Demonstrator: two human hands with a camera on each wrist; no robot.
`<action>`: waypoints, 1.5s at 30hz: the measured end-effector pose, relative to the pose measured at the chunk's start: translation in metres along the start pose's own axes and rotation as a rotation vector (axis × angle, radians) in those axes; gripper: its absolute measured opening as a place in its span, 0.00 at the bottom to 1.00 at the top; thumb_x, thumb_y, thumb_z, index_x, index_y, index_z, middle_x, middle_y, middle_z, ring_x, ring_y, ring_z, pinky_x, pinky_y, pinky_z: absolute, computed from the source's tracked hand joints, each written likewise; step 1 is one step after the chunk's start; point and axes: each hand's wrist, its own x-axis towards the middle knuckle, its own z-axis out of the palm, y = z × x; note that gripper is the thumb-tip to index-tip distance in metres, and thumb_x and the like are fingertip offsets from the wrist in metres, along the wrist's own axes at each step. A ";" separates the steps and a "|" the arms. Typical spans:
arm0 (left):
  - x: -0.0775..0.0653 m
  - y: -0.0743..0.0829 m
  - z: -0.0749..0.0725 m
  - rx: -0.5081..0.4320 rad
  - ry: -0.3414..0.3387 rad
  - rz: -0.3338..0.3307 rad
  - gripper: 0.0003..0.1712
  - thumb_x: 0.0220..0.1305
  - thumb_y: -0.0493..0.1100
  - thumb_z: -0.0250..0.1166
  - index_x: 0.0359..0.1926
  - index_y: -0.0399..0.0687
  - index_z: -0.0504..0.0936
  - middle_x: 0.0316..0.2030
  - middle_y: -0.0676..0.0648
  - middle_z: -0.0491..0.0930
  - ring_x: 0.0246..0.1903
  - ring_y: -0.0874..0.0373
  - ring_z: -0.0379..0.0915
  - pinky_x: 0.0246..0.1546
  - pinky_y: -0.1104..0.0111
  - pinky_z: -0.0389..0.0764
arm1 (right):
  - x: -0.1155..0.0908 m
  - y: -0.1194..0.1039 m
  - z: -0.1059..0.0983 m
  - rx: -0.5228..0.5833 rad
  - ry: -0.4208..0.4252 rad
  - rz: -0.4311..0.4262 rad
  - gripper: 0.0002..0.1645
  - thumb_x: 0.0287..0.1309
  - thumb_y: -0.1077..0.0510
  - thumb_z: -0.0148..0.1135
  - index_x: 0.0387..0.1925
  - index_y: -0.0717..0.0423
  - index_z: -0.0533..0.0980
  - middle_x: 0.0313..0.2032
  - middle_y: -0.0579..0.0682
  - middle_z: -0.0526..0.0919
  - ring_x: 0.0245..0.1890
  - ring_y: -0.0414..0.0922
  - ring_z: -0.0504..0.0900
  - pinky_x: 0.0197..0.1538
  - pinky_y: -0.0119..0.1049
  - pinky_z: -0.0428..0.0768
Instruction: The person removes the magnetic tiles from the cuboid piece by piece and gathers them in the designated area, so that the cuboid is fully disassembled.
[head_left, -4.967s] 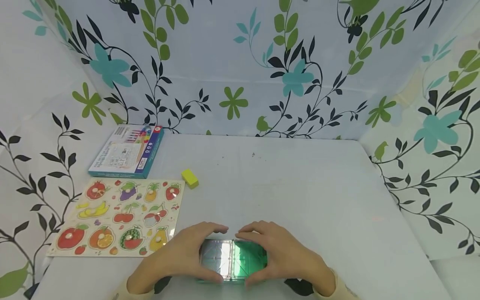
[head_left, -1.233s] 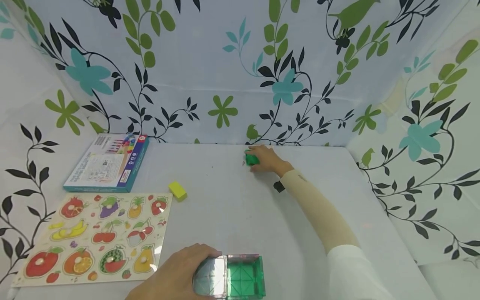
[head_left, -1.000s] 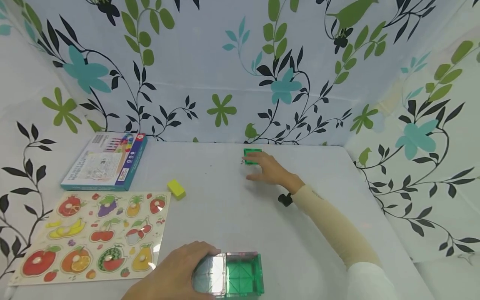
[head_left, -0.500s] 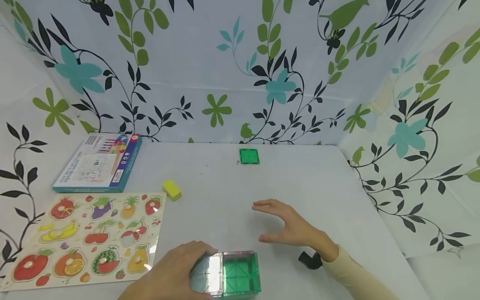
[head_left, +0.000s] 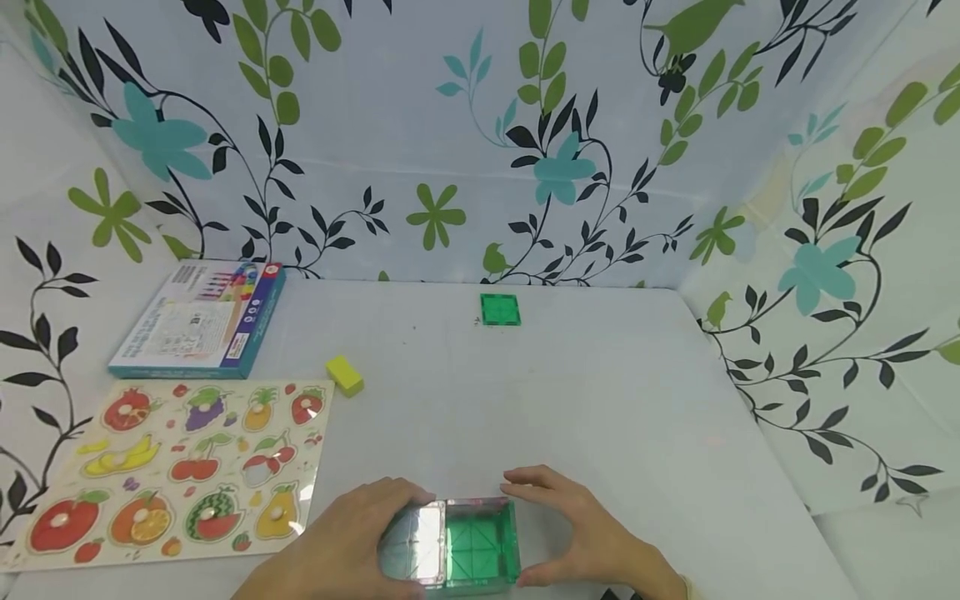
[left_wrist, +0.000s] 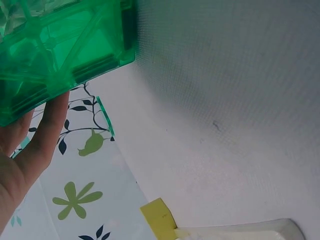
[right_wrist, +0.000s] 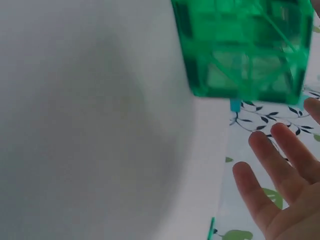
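Observation:
At the table's near edge stands a small box of see-through magnetic tiles, its left half clear and its right half green, the green half open at the top. My left hand grips the clear end between thumb and fingers. Just right of the green end is my right hand, fingers and thumb spread apart, holding nothing. Its fingertips are close to the box; I cannot tell whether they touch. In the right wrist view the fingers are spread below the green wall. A flat green magnetic tile lies near the table's back edge.
A knobbed fruit puzzle board lies at the left. Behind it is a flat blue-and-white box. A yellow block sits by the board's far right corner. A patterned cloth hangs behind the table.
My right hand held the green tile at the back, let go of it there, and came back toward me beside the tile box. My left hand has stayed on the box.

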 end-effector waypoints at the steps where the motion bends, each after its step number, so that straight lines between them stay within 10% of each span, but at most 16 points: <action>1: 0.000 0.000 0.000 0.004 0.003 0.004 0.44 0.44 0.70 0.78 0.61 0.63 0.75 0.51 0.65 0.78 0.45 0.71 0.71 0.42 0.72 0.80 | -0.001 0.000 0.004 0.007 0.011 -0.025 0.54 0.45 0.45 0.84 0.73 0.49 0.68 0.68 0.55 0.73 0.67 0.48 0.75 0.65 0.44 0.79; 9: -0.001 0.000 -0.001 0.011 0.030 0.037 0.45 0.43 0.70 0.79 0.61 0.62 0.75 0.51 0.65 0.78 0.46 0.71 0.71 0.43 0.71 0.80 | -0.005 0.009 0.026 -0.031 0.110 -0.187 0.55 0.34 0.48 0.88 0.67 0.56 0.74 0.61 0.58 0.76 0.60 0.50 0.80 0.60 0.39 0.83; 45: -0.002 -0.002 0.001 -0.036 0.037 0.043 0.46 0.45 0.73 0.76 0.61 0.60 0.75 0.51 0.65 0.78 0.47 0.71 0.72 0.43 0.72 0.81 | -0.013 0.012 0.027 0.059 0.183 -0.225 0.51 0.35 0.57 0.88 0.65 0.62 0.76 0.59 0.59 0.78 0.59 0.47 0.82 0.59 0.32 0.82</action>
